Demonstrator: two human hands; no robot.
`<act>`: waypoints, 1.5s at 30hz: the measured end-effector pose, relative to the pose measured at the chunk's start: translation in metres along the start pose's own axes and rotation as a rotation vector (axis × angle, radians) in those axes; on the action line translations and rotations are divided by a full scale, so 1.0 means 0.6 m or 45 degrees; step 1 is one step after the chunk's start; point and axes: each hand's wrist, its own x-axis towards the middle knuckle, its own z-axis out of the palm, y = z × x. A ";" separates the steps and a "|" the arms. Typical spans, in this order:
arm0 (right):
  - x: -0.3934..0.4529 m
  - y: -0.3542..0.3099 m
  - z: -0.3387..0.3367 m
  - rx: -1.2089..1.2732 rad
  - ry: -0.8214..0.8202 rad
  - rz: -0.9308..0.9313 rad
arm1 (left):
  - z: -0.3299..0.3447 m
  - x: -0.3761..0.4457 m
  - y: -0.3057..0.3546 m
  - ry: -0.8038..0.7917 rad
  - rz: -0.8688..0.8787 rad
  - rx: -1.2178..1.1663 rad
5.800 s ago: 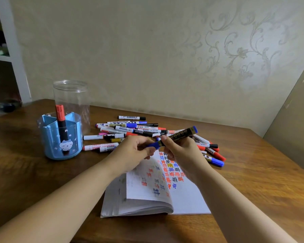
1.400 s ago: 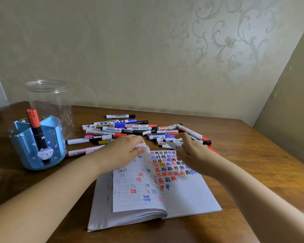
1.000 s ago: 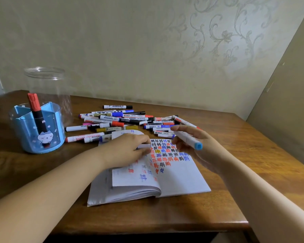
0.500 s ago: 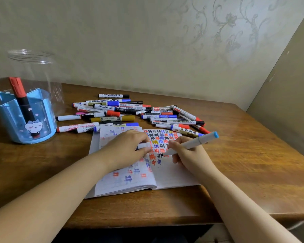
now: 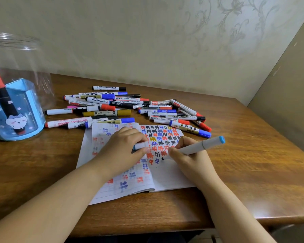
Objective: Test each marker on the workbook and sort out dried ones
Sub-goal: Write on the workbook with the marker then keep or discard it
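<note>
Wooden desk [image 5: 253, 155], marker [image 5: 198, 146] tip now lowered onto workbook [image 5: 168, 174]

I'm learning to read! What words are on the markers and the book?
"WHITEBOARD", upside down, on a white marker with black cap.
"WHITEBOARD MARKER", upside down, on a white marker.
Workbook: rows of coloured handwritten characters, too blurred to read.
Other marker labels: too small.

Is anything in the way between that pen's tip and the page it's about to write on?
Nothing visible is. The right hand holds the white marker with its dark tip at the bare paper of the workbook, just below the rows of colored marks. The left hand holds the cap off to the side.
</note>
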 end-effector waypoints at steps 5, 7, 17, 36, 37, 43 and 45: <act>-0.001 0.001 -0.003 0.040 0.026 0.032 | -0.003 -0.002 0.001 -0.017 -0.019 -0.013; -0.001 0.002 -0.003 0.032 0.040 0.018 | -0.004 -0.002 0.004 -0.023 -0.029 -0.015; 0.000 -0.012 -0.005 0.192 0.077 0.067 | -0.018 -0.003 0.014 -0.047 -0.170 -0.189; 0.020 -0.104 0.021 0.567 -0.025 0.117 | -0.079 -0.010 0.068 -0.037 -0.201 -0.372; 0.019 -0.103 0.026 0.581 -0.012 0.130 | -0.078 -0.010 0.067 -0.035 -0.180 -0.360; 0.017 -0.104 0.048 0.659 -0.029 0.141 | -0.079 -0.017 0.065 -0.027 -0.178 -0.309; 0.018 -0.116 0.058 0.662 -0.044 0.103 | -0.095 -0.027 0.069 0.012 -0.191 -0.297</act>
